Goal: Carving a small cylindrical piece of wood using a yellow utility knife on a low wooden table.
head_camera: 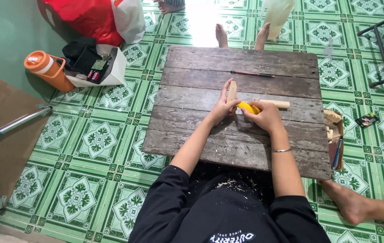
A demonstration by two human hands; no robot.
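Observation:
On a low board table [201, 90] of weathered grey planks, my left hand [222, 108] grips a short pale wooden stick [232, 91] that stands tilted upward. My right hand [266, 117] is closed on a yellow-handled tool [248, 107], its tip against the stick's lower end. A second pale wooden piece [276, 104] lies flat just beyond my right hand. A thin dark pencil-like rod [251, 74] lies farther back on the table. Wood shavings dot the near planks and my black shirt.
A small cardboard box [334, 135] with wood bits and a blue pen sits at the table's right edge. An orange jug [47, 69] and a white box of items [106, 67] stand left. Another person's bare feet [241, 36] are behind the table, a bare foot [349, 200] near right.

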